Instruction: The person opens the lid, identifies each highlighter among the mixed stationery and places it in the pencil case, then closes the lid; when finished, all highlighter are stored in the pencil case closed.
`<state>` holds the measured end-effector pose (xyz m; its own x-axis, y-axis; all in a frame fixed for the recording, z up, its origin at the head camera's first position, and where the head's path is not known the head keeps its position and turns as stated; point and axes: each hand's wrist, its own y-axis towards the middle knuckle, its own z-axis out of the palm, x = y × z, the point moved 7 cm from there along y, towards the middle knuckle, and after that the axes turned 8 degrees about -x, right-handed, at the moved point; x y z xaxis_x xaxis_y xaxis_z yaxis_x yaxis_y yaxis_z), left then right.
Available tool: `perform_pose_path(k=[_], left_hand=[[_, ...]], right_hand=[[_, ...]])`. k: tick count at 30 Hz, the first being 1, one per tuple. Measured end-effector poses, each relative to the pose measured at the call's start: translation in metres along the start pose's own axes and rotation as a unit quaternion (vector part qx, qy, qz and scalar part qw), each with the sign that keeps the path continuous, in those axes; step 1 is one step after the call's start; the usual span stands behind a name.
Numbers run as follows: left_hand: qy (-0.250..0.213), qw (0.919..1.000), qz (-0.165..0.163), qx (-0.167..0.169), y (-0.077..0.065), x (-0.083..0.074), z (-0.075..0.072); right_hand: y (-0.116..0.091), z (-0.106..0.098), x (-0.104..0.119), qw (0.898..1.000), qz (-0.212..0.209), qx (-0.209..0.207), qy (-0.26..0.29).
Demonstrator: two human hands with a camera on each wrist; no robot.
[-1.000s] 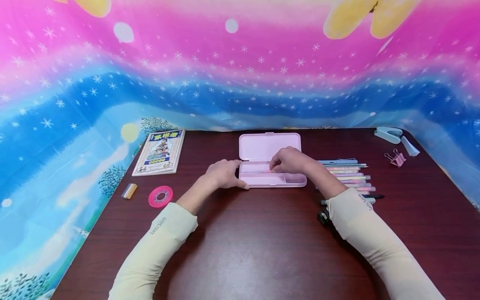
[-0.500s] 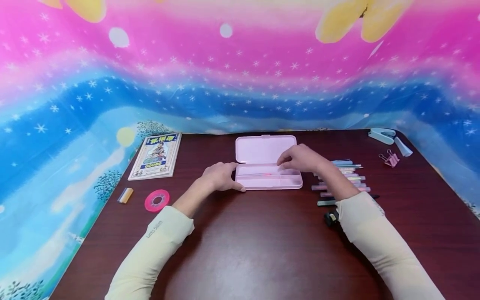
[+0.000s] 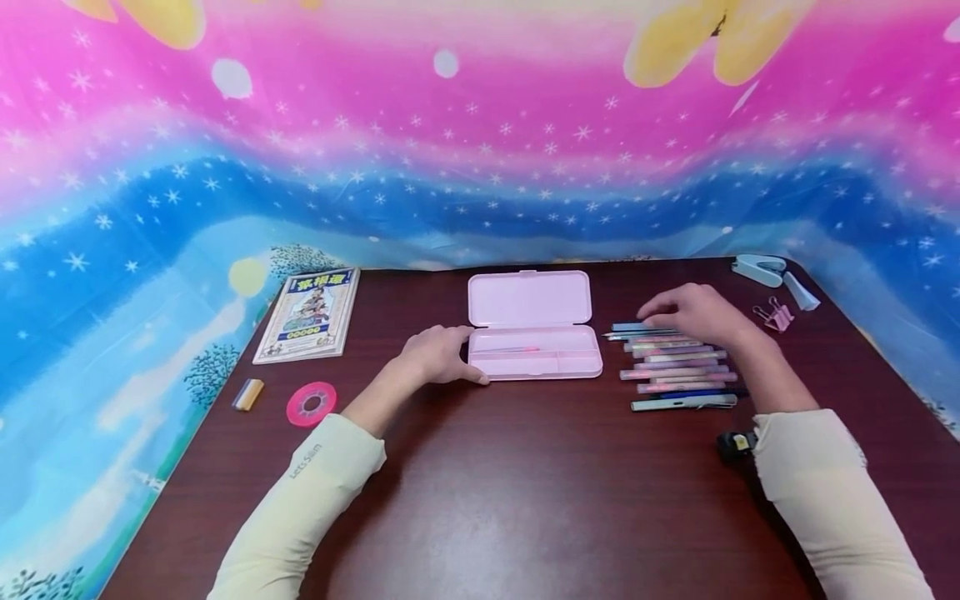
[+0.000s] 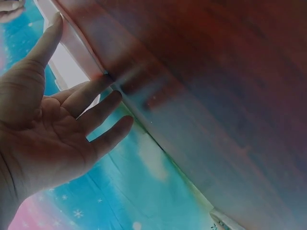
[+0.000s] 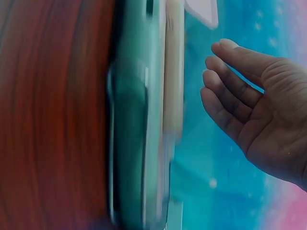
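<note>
In the head view, a person's right hand [image 3: 693, 312] hangs over the far side of a row of pens [image 3: 678, 362], its grip around a blue pen's [image 3: 627, 327] place but with nothing visibly taken; whether the fingertips touch it, I cannot tell. The pens lie side by side to the right of a pink pencil case [image 3: 513, 367], long axes running left to right like the case's own, and the right hand is clearly the nearer. The case has its lid [image 3: 528, 297] folded back, with one slim pink-tipped pen [image 3: 525, 349] lengthwise in the far compartment. The left hand [image 3: 438, 354] braces the case's left end. Across the dark reddish-brown surface [image 3: 525, 492] are a book [image 3: 306, 317], an eraser [image 3: 248, 395] and a pink tape roll [image 3: 327, 406] at left, a stapler [image 3: 759, 271] and a pink binder clip [image 3: 782, 316] at far right. A snowflake-printed cloth [image 3: 420, 142] in pink and blue walls the room.

In the left wrist view, that hand's grip is spread, fingers extended, thumb along the case's wall.

In the right wrist view, thumb and fingers bend loosely with nothing between them; a blurred green pen [image 5: 129, 124] fills the foreground, cloth behind.
</note>
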<state>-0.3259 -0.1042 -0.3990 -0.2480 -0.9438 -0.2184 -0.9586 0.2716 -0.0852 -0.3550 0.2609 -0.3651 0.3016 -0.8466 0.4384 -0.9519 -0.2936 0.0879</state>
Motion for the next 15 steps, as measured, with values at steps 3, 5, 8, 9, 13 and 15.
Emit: perform_pose_path(k=[3, 5, 8, 9, 13, 15], left_hand=[[-0.002, 1.0000, -0.001, -0.004, 0.000, 0.000, -0.001], [-0.003, 1.0000, 0.000, -0.004, 0.000, 0.000, -0.001], [-0.004, 1.0000, 0.001, -0.001, -0.001, -0.001, 0.000], [-0.004, 1.0000, 0.001, -0.001, -0.001, -0.001, 0.000], [-0.004, 1.0000, 0.002, -0.001, -0.001, 0.000, 0.000], [-0.004, 1.0000, 0.001, 0.000, -0.001, 0.001, 0.000]], right_hand=[[-0.010, -0.009, -0.022, 1.000, 0.022, -0.003, -0.006], [-0.017, -0.013, -0.036, 0.999, 0.040, 0.004, -0.009], [-0.028, -0.017, -0.053, 0.998, 0.060, 0.014, -0.014], [-0.031, -0.017, -0.058, 0.998, 0.064, 0.017, -0.014], [-0.041, -0.017, -0.066, 0.998, 0.061, 0.024, -0.022], [-0.045, -0.016, -0.067, 0.998, 0.051, 0.029, -0.022]])
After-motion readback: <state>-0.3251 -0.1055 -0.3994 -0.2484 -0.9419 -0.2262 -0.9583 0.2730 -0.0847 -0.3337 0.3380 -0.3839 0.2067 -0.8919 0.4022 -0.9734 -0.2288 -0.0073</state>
